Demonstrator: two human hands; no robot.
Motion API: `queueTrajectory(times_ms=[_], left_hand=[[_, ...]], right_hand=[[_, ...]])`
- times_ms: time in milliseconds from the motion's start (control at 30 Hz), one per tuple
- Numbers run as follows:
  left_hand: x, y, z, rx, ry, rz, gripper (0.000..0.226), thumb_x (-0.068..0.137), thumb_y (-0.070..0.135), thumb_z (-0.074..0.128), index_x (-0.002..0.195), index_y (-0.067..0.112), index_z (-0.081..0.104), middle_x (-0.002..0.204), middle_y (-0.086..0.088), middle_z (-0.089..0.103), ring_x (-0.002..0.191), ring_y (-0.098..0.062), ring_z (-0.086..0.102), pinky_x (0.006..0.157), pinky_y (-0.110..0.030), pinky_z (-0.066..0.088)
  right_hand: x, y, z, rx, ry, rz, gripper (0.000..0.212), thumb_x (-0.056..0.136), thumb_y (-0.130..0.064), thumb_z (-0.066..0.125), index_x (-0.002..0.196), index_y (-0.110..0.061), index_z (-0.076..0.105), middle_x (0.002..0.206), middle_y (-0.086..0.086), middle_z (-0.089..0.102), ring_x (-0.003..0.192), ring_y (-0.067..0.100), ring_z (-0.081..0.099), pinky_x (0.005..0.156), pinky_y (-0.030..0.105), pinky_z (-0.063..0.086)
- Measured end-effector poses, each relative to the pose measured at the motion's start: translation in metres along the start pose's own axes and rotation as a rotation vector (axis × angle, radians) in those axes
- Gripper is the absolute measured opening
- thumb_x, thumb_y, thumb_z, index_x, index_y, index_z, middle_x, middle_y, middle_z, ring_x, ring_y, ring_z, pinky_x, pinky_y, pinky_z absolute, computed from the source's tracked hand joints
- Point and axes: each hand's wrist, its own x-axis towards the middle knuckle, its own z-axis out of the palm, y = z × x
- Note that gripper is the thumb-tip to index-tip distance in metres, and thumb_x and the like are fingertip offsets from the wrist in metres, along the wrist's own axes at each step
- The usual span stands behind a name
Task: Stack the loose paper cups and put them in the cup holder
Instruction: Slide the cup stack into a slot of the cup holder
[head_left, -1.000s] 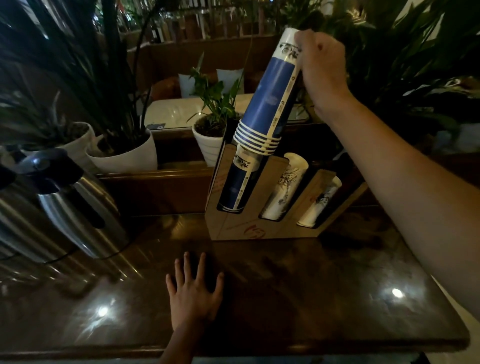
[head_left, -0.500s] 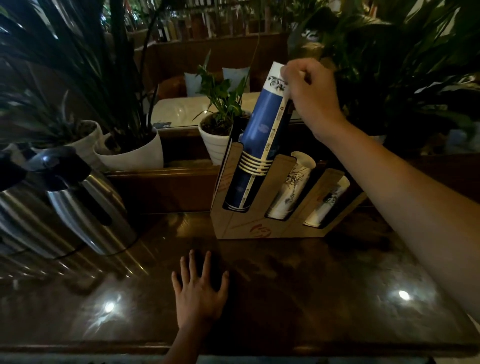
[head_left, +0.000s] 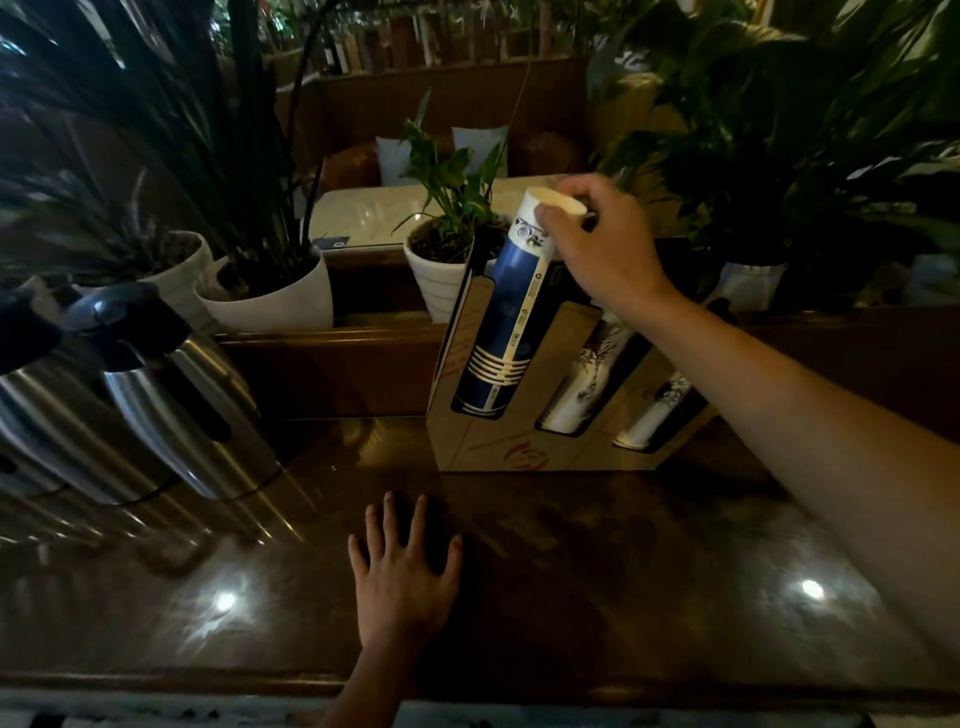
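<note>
Nearly home — the right hand (head_left: 605, 244) grips the top of the blue cup stack (head_left: 506, 317), sunk deep in the cup holder (head_left: 524, 452)'s left slot, the left hand (head_left: 402, 577) flat and spread on the counter (head_left: 623, 571) — only letting go seems left.

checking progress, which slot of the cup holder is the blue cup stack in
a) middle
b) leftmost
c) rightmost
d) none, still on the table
b: the blue cup stack held by the right hand sits in the leftmost slot of the cup holder.
</note>
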Motion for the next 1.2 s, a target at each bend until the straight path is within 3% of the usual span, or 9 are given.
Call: queueTrajectory(times_ms=[200, 267, 400, 500, 567, 633, 733, 867, 1200], left_hand=[[-0.001, 0.001, -0.002, -0.009, 0.001, -0.009, 0.085, 0.085, 0.084, 0.003, 0.159, 0.041, 0.002, 0.168, -0.001, -0.013, 0.152, -0.023, -0.022, 0.122, -0.050, -0.013], [-0.001, 0.001, -0.002, -0.006, 0.004, -0.009, 0.085, 0.084, 0.084, 0.003, 0.159, 0.041, 0.002, 0.168, -0.001, -0.012, 0.152, -0.023, -0.022, 0.122, -0.050, -0.013], [-0.001, 0.002, -0.002, -0.001, 0.000, -0.010, 0.085, 0.084, 0.084, 0.002, 0.159, 0.041, 0.002, 0.168, -0.002, -0.012, 0.152, -0.024, -0.022, 0.122, -0.050, -0.012], [-0.001, 0.001, -0.003, -0.003, -0.011, -0.007, 0.085, 0.085, 0.083, 0.004, 0.159, 0.041, 0.001, 0.168, -0.002, -0.013, 0.152, -0.024, -0.021, 0.122, -0.051, -0.011], [-0.001, 0.001, -0.003, -0.004, -0.021, -0.011, 0.086, 0.084, 0.084, 0.002, 0.159, 0.041, 0.000, 0.168, -0.001, -0.013, 0.152, -0.024, -0.022, 0.123, -0.052, -0.009], [-0.001, 0.001, -0.002, 0.000, -0.024, -0.013, 0.087, 0.083, 0.084, 0.000, 0.158, 0.041, 0.000, 0.168, -0.001, -0.014, 0.152, -0.024, -0.022, 0.124, -0.053, -0.008], [-0.001, 0.002, -0.002, 0.000, -0.022, -0.013, 0.091, 0.080, 0.086, -0.005, 0.159, 0.041, 0.001, 0.168, -0.001, -0.012, 0.152, -0.024, -0.021, 0.124, -0.053, -0.008], [0.000, 0.001, -0.002, 0.000, -0.018, -0.001, 0.092, 0.079, 0.086, -0.006, 0.159, 0.041, 0.002, 0.168, -0.001, -0.013, 0.152, -0.024, -0.022, 0.123, -0.053, -0.009], [-0.001, 0.002, -0.005, 0.025, -0.066, 0.018, 0.091, 0.080, 0.083, -0.012, 0.159, 0.037, -0.009, 0.166, -0.005, -0.021, 0.150, -0.028, -0.026, 0.123, -0.056, -0.008]], right_hand=[[-0.014, 0.001, 0.007, -0.084, -0.037, -0.047, 0.045, 0.083, -0.041, 0.066, 0.118, -0.013, 0.064, 0.100, -0.007, 0.064, 0.084, -0.003, 0.060, 0.066, 0.012, 0.047], [-0.017, 0.002, 0.008, -0.121, -0.078, -0.063, 0.042, 0.083, -0.042, 0.064, 0.115, -0.014, 0.062, 0.099, -0.004, 0.064, 0.084, 0.007, 0.062, 0.065, 0.021, 0.049], [-0.022, 0.006, 0.010, -0.339, -0.200, -0.065, 0.038, 0.088, -0.046, 0.058, 0.111, -0.017, 0.056, 0.100, 0.007, 0.061, 0.089, 0.025, 0.056, 0.058, 0.024, 0.033], [-0.025, -0.002, 0.010, -0.469, -0.225, -0.096, 0.037, 0.089, -0.047, 0.048, 0.106, -0.014, 0.052, 0.096, 0.007, 0.057, 0.093, 0.028, 0.053, 0.066, 0.030, 0.034], [-0.031, -0.007, 0.011, -0.577, -0.209, -0.133, 0.040, 0.092, -0.045, 0.043, 0.110, -0.012, 0.053, 0.104, 0.012, 0.060, 0.102, 0.031, 0.052, 0.073, 0.035, 0.040], [-0.040, -0.009, 0.014, -0.668, -0.154, -0.185, 0.041, 0.096, -0.039, 0.043, 0.124, -0.011, 0.055, 0.125, 0.015, 0.058, 0.115, 0.032, 0.051, 0.086, 0.041, 0.048], [-0.051, -0.009, 0.021, -0.748, -0.105, -0.224, 0.046, 0.100, -0.031, 0.044, 0.143, -0.014, 0.045, 0.144, 0.016, 0.049, 0.126, 0.034, 0.049, 0.095, 0.047, 0.047], [-0.055, -0.008, 0.026, -0.801, -0.103, -0.213, 0.050, 0.102, -0.030, 0.040, 0.149, -0.014, 0.038, 0.147, 0.020, 0.047, 0.128, 0.037, 0.048, 0.095, 0.048, 0.046], [-0.059, -0.009, 0.032, -0.747, -0.044, -0.242, 0.047, 0.101, -0.025, 0.042, 0.145, -0.009, 0.048, 0.141, 0.024, 0.053, 0.128, 0.038, 0.050, 0.104, 0.045, 0.042]])
